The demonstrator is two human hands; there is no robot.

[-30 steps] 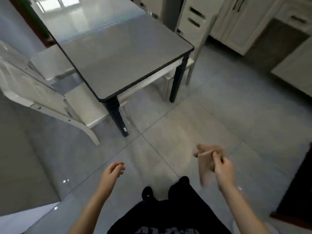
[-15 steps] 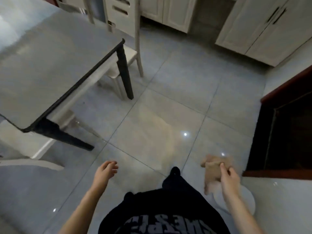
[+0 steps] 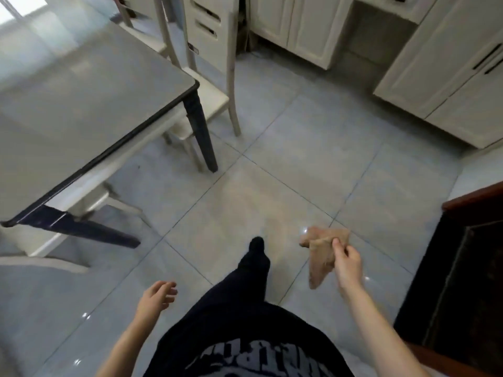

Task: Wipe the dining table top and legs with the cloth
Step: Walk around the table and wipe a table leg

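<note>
Grey floor tiles (image 3: 272,186) underfoot, left hand (image 3: 156,296) hanging loose, fingers relaxed, holding nothing. Right hand (image 3: 347,263) pinches the tan cloth (image 3: 322,257) by its top edge so it dangles free (ready to wipe, I'd guess). Dining table (image 3: 81,104) and its dark corner leg (image 3: 201,131) sit further off left, well apart from the cloth.

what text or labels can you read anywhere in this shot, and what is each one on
Print on the black shirt: pale block letters, upside down, cut off by the frame edge, too blurred to read.
Sticker on the chair: too small to read.
No text seen on the cloth in the right hand, the table top or the cabinets.
</note>
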